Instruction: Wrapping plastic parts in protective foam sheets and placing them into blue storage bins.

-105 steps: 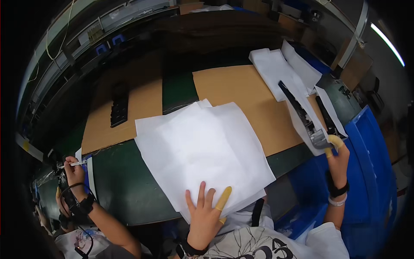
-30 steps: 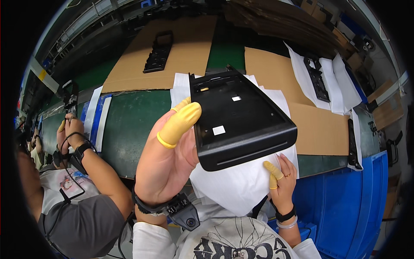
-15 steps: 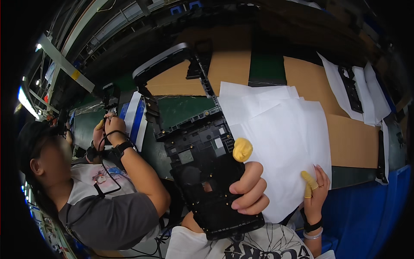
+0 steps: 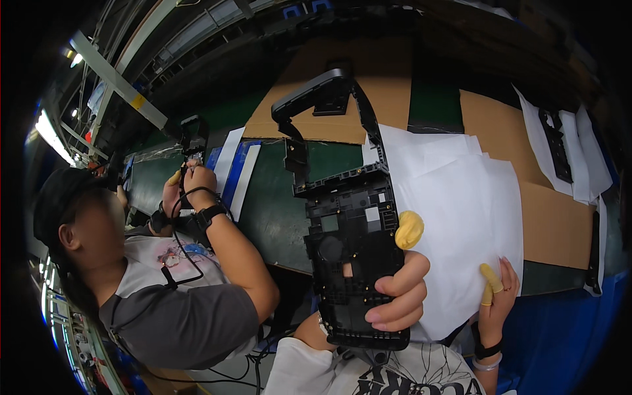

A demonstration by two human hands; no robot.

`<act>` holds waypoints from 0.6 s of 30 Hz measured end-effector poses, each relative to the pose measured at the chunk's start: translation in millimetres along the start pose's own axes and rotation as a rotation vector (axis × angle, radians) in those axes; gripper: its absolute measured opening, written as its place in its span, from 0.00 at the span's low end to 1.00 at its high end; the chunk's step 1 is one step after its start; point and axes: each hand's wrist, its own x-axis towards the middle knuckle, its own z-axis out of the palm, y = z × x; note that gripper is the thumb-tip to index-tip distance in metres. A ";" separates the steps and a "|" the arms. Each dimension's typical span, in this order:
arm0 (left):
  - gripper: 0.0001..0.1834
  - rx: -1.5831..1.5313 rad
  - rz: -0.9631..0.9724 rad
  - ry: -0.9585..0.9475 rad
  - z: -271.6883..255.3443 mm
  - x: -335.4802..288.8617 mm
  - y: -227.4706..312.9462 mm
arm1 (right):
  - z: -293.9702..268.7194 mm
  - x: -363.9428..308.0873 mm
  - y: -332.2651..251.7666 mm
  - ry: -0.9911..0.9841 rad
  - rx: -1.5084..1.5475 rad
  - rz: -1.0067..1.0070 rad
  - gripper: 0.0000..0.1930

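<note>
Gripping black housing (image 4: 349, 303) by its right edge: left hand (image 4: 403, 296), fingers clamped, housing extending left of and above fingers. One-sided hold could let housing tip if fingers loosen. White sheets (image 4: 454, 210) lie right of fingers. Right hand (image 4: 497, 303) touches sheets' edge; cannot tell if pinching; dragging could crease them.

Glaring lamps (image 4: 52, 135) burn at the left edge, while the space beyond the desk (image 4: 268, 204) sinks into near-black shadow. White sheets (image 4: 461, 227) look bright, the black frame (image 4: 332, 280) reads fairly sharp, and straight edges bow toward the dark, rounded rim.
</note>
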 end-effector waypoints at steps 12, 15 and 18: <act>0.12 -0.184 -0.023 0.181 7.2 8.0 2.6 | -2.0 -1.3 2.6 -0.045 -0.042 -0.012 0.14; 0.14 -0.106 -0.013 0.087 9.4 11.6 13.8 | 0.0 2.1 -1.2 -0.044 -0.019 -0.036 0.15; 0.14 0.088 0.098 0.213 12.3 7.6 25.7 | 1.9 -2.1 0.7 -0.036 -0.034 -0.051 0.15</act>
